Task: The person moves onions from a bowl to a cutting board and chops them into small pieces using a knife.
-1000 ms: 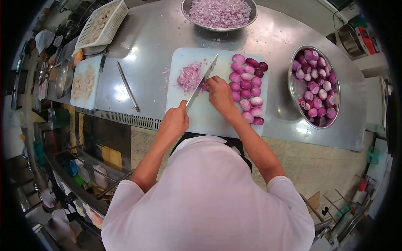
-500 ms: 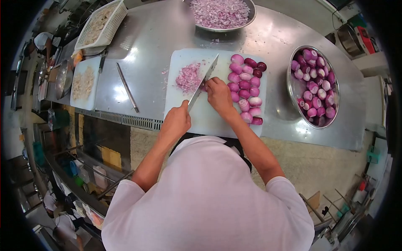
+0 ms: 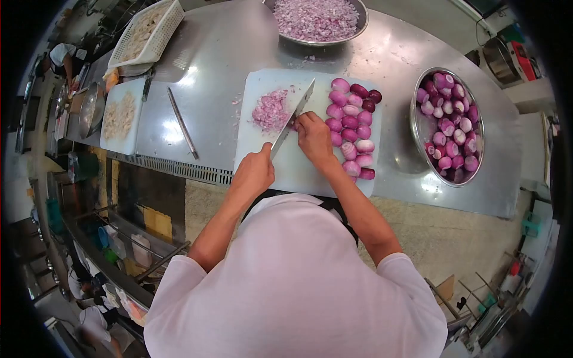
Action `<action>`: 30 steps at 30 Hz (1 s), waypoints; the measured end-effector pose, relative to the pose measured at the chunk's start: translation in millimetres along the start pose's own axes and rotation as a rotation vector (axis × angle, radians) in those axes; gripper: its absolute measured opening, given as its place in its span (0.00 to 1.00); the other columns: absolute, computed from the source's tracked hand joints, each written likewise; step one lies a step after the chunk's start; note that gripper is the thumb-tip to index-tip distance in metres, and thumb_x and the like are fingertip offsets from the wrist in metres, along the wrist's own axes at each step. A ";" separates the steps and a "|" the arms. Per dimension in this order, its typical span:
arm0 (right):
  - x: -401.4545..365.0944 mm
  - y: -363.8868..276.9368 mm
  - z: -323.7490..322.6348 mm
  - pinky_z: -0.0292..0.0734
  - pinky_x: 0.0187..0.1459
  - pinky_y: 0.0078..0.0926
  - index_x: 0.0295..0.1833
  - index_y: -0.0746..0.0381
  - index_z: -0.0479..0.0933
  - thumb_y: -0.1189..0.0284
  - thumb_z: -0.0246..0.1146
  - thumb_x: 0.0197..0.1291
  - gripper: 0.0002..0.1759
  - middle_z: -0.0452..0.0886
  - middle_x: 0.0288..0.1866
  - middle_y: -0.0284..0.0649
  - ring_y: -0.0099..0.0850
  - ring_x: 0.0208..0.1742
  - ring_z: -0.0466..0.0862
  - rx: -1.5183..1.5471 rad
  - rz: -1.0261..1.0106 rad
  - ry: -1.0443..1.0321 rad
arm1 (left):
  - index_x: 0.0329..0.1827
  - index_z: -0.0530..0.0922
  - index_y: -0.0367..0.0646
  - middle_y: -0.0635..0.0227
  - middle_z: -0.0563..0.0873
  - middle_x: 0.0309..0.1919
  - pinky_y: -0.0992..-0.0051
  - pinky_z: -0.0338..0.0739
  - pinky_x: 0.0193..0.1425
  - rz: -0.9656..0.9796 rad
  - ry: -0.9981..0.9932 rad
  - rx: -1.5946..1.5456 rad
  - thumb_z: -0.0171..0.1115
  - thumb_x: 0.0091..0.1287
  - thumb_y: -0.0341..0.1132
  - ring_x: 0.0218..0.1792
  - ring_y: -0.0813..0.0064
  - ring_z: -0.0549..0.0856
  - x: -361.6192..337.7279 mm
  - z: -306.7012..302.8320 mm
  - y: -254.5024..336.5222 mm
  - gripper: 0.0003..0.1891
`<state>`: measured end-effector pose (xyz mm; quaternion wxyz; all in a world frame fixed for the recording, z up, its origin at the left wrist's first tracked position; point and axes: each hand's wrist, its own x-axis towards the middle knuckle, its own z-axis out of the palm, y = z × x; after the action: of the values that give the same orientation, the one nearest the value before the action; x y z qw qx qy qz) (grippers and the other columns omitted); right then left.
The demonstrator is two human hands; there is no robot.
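My left hand (image 3: 252, 172) is closed round the handle of a kitchen knife (image 3: 296, 113), whose blade points up and away across the white cutting board (image 3: 292, 173). My right hand (image 3: 314, 138) is closed with its fingertips bent against a piece of red onion (image 3: 292, 123) beside the blade; most of that piece is hidden. To the left of the blade lies a heap of chopped red onion (image 3: 271, 110). Rows of peeled red onion halves (image 3: 349, 122) cover the right side of the board.
A metal bowl of red onions (image 3: 449, 173) stands at the right, and a bowl of chopped onion (image 3: 316, 21) at the back. Leftward lie a metal rod (image 3: 182, 122), a second board (image 3: 122, 143) with pale chopped pieces, and a white basket (image 3: 164, 39). Other people are at the far left.
The knife and both hands stay in nearly the same place on the board. The whole view has shifted very slightly; no thing has been taken up or let go.
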<state>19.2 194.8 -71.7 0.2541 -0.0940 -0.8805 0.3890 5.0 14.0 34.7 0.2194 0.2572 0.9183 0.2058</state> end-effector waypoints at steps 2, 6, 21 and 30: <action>1.5 -2.1 2.0 0.77 0.39 0.43 0.36 0.65 0.79 0.82 0.62 0.55 0.04 0.80 0.37 0.47 0.50 0.37 0.81 0.019 -0.008 0.007 | 0.53 0.71 0.30 0.40 0.82 0.24 0.49 0.76 0.37 0.015 -0.008 -0.025 0.55 0.61 0.22 0.33 0.39 0.84 -3.5 2.1 3.3 0.16; -6.3 -3.4 1.6 0.77 0.41 0.47 0.36 0.66 0.78 0.81 0.59 0.56 0.03 0.79 0.37 0.48 0.51 0.40 0.81 0.032 0.042 -0.043 | 0.58 0.70 0.30 0.40 0.81 0.25 0.48 0.74 0.37 0.096 0.008 -0.012 0.54 0.63 0.22 0.32 0.39 0.83 12.6 13.3 -16.2 0.19; 4.9 -8.1 1.0 0.78 0.41 0.47 0.38 0.67 0.81 0.83 0.60 0.54 0.07 0.80 0.39 0.51 0.53 0.38 0.82 -0.021 0.081 -0.127 | 0.50 0.72 0.29 0.40 0.82 0.24 0.48 0.77 0.36 0.046 0.080 -0.002 0.56 0.60 0.21 0.31 0.40 0.84 14.8 16.2 -15.4 0.15; 11.9 -6.9 -5.9 0.78 0.42 0.48 0.37 0.68 0.82 0.86 0.58 0.53 0.09 0.80 0.38 0.53 0.55 0.40 0.82 0.030 0.070 -0.145 | 0.57 0.71 0.28 0.37 0.82 0.27 0.49 0.76 0.39 0.049 0.057 -0.082 0.56 0.63 0.25 0.33 0.38 0.83 16.6 11.4 -6.5 0.19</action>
<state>12.3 198.2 -58.9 0.1774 -0.0923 -0.8869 0.4164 -4.4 21.3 17.3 0.1983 0.2643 0.9086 0.2557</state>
